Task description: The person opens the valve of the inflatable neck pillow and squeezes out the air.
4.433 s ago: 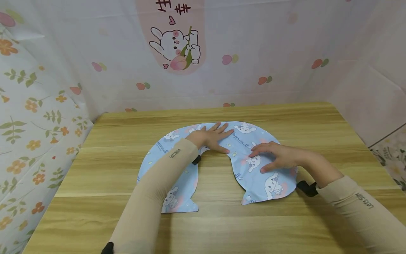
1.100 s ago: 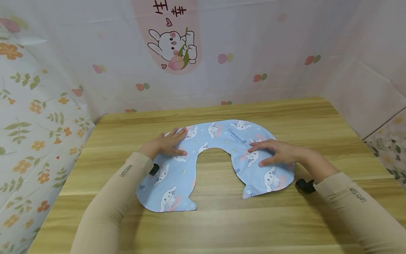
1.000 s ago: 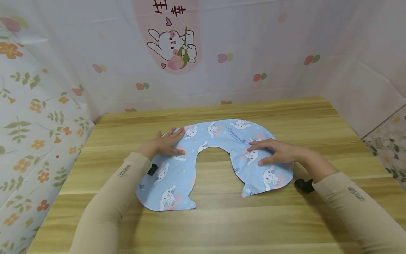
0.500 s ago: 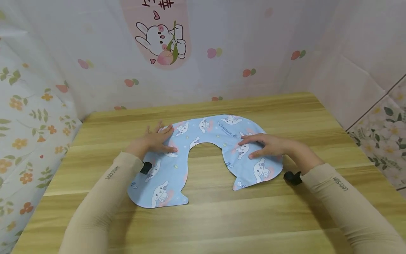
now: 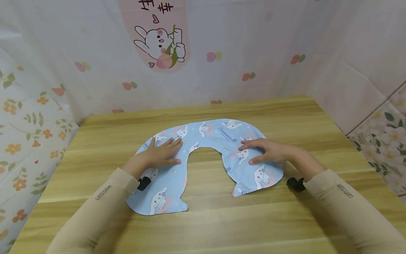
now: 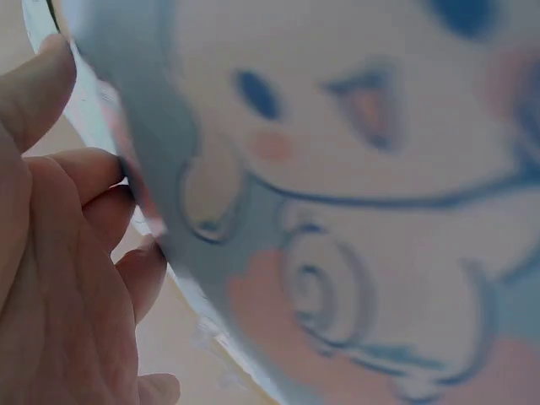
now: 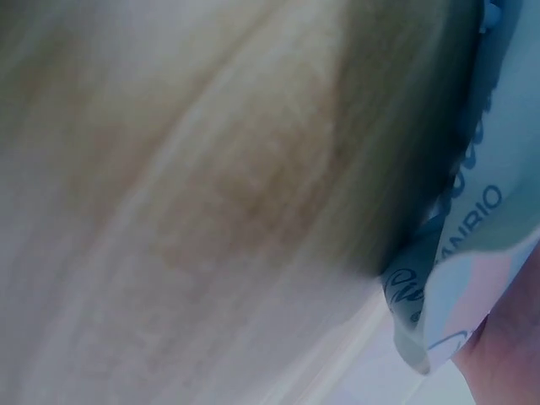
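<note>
A U-shaped piece of light-blue cloth (image 5: 206, 139), like a neck pillow cover, lies flat with its opening towards me. White cartoon dogs and blue lettering are printed on it, and each end has a small pointed tab. My left hand (image 5: 158, 155) rests on the left arm of the U, fingers spread. On the right arm lies my right hand (image 5: 269, 150), thumb and fingers apart and relaxed. In the left wrist view, the left fingertips (image 6: 148, 270) show at the edge of the cloth (image 6: 337, 236). The right wrist view shows the cloth's folded-up edge (image 7: 472, 261) beside part of the hand (image 7: 510, 354).
The wood-grain table (image 5: 209, 225) runs up to a pale curtain (image 5: 238, 35) with a rabbit print. Floral fabric (image 5: 25, 141) hangs at the left. Black devices sit at the left wrist (image 5: 144, 183) and right wrist (image 5: 296, 184).
My left hand has slid from the top middle of the cloth to its left arm, then slightly towards me. The right hand has stayed on the right arm. The head view has shifted a little.
</note>
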Demonstrator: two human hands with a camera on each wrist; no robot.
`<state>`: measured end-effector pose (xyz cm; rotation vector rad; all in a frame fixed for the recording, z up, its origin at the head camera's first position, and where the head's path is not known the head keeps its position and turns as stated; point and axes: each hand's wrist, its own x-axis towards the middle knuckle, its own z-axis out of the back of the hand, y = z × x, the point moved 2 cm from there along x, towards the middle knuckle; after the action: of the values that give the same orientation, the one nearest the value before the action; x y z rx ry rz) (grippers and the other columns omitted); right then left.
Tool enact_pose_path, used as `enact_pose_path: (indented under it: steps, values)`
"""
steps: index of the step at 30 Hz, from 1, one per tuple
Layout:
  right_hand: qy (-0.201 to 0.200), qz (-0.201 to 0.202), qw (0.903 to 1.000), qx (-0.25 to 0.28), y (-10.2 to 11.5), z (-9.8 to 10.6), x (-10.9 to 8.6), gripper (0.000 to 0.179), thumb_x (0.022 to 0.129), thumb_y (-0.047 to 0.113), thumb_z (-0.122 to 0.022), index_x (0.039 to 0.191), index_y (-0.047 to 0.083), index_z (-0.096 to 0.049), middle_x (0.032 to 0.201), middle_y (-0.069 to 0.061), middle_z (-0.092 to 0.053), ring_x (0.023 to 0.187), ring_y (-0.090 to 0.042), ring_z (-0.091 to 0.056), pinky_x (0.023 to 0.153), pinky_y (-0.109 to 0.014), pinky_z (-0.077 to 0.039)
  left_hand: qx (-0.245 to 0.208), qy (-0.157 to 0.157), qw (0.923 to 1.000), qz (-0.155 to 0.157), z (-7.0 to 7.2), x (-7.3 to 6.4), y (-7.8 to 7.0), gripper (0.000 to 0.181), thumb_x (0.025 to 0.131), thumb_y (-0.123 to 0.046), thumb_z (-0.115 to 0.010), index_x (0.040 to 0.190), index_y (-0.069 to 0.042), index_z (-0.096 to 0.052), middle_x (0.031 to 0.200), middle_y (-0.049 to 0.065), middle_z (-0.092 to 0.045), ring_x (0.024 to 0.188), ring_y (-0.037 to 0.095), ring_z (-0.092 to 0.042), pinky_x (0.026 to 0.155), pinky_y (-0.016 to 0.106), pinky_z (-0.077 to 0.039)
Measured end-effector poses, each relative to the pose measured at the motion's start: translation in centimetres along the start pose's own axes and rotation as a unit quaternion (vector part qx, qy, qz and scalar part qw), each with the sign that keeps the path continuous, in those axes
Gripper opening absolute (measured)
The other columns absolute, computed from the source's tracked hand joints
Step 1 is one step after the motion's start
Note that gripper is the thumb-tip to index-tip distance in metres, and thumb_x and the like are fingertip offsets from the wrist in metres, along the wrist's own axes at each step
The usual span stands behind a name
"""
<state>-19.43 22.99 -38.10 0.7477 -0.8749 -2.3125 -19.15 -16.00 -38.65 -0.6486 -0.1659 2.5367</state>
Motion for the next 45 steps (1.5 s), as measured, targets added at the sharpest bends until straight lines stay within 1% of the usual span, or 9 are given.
enact_pose_path:
  steps: [6, 11, 14, 20, 27, 31, 36, 41, 45]
  values:
    - [-0.006, 0.015, 0.9999, 0.003, 0.0, -0.3, -0.1, 0.055, 0.088, 0.029, -0.075, 0.140, 0.019, -0.057, 0.162, -0.021, -0.026, 0.150, -0.048, -0.014, 0.117, -0.069, -0.013, 0.005, -0.001, 1.0000, 0.008, -0.3, -0.6, 0.6, 0.089, 0.097, -0.054, -0.054, 0.161, -0.016, -0.007, 0.169, 0.002, 0.000, 0.156, 0.030, -0.001, 0.110, 0.075, 0.016]
    - [-0.005, 0.014, 0.9998, 0.009, -0.1, -0.4, -0.1, 0.055, 0.088, 0.028, -0.075, 0.139, 0.019, -0.057, 0.162, -0.021, -0.026, 0.151, -0.047, -0.013, 0.118, -0.068, -0.011, -0.007, -0.006, 1.0000, 0.000, -0.4, -0.6, 1.5, 0.093, 0.094, -0.056, -0.058, 0.161, -0.018, -0.006, 0.169, 0.001, -0.001, 0.156, 0.031, 0.000, 0.110, 0.075, 0.016]
    - [-0.007, 0.015, 0.9998, 0.006, 0.0, -0.3, 0.0, 0.054, 0.089, 0.027, -0.074, 0.140, 0.019, -0.057, 0.162, -0.022, -0.026, 0.151, -0.048, -0.014, 0.118, -0.068, -0.011, -0.015, -0.005, 0.9998, -0.007, -0.4, -0.2, 2.1, 0.095, 0.093, -0.057, -0.058, 0.161, -0.020, -0.004, 0.170, -0.001, 0.001, 0.157, 0.030, 0.001, 0.110, 0.075, 0.015]
    - [-0.010, 0.003, 0.9999, -0.002, 0.2, 0.2, -0.1, 0.056, 0.089, 0.029, -0.074, 0.141, 0.021, -0.056, 0.163, -0.020, -0.025, 0.152, -0.047, -0.012, 0.118, -0.067, -0.011, -0.017, 0.003, 0.9999, -0.003, 0.2, 0.5, 2.7, 0.100, 0.090, -0.060, -0.060, 0.161, -0.023, -0.001, 0.169, -0.004, 0.003, 0.157, 0.028, 0.003, 0.111, 0.074, 0.014]
    - [0.005, -0.022, 0.9998, -0.002, 0.0, 0.1, -0.3, 0.058, 0.089, 0.035, -0.073, 0.143, 0.026, -0.054, 0.164, -0.018, -0.024, 0.153, -0.045, -0.011, 0.120, -0.066, -0.011, -0.023, 0.020, 0.9995, 0.006, 0.7, 1.5, 2.9, 0.104, 0.087, -0.061, -0.064, 0.161, -0.023, -0.002, 0.169, -0.002, 0.004, 0.156, 0.030, 0.005, 0.110, 0.075, 0.016]
    - [-0.004, -0.018, 0.9998, -0.008, -0.1, 0.5, -0.7, 0.057, 0.090, 0.033, -0.073, 0.142, 0.023, -0.055, 0.163, -0.021, -0.025, 0.152, -0.047, -0.013, 0.119, -0.067, -0.012, -0.019, 0.021, 0.9996, 0.005, 1.2, 2.5, 2.9, 0.105, 0.086, -0.062, -0.064, 0.161, -0.024, -0.001, 0.169, -0.003, 0.005, 0.156, 0.029, 0.008, 0.111, 0.075, 0.015]
    - [-0.011, -0.020, 0.9996, -0.013, -0.1, 0.8, -1.0, 0.057, 0.090, 0.032, -0.073, 0.143, 0.021, -0.055, 0.163, -0.022, -0.025, 0.151, -0.048, -0.011, 0.118, -0.068, -0.010, -0.033, 0.028, 0.9990, 0.007, 1.7, 3.3, 2.5, 0.107, 0.086, -0.061, -0.066, 0.161, -0.025, 0.001, 0.169, -0.004, 0.007, 0.156, 0.027, 0.009, 0.113, 0.073, 0.014]
    - [-0.009, -0.031, 0.9994, -0.012, -0.5, 0.6, -0.8, 0.057, 0.090, 0.035, -0.073, 0.143, 0.025, -0.054, 0.164, -0.021, -0.023, 0.152, -0.047, -0.010, 0.118, -0.068, -0.010, -0.038, 0.025, 0.9988, 0.016, 1.6, 2.9, 2.3, 0.105, 0.086, -0.059, -0.067, 0.161, -0.023, -0.002, 0.169, -0.002, 0.004, 0.156, 0.028, 0.008, 0.115, 0.071, 0.011]
    - [-0.009, -0.031, 0.9994, -0.010, -0.5, 0.5, -0.7, 0.057, 0.090, 0.036, -0.073, 0.142, 0.025, -0.055, 0.164, -0.021, -0.022, 0.152, -0.047, -0.011, 0.118, -0.068, -0.011, -0.018, 0.007, 0.9998, 0.002, 1.2, 1.3, 1.9, 0.096, 0.090, -0.056, -0.065, 0.161, -0.019, -0.012, 0.169, 0.001, -0.005, 0.156, 0.030, 0.004, 0.116, 0.072, 0.004]
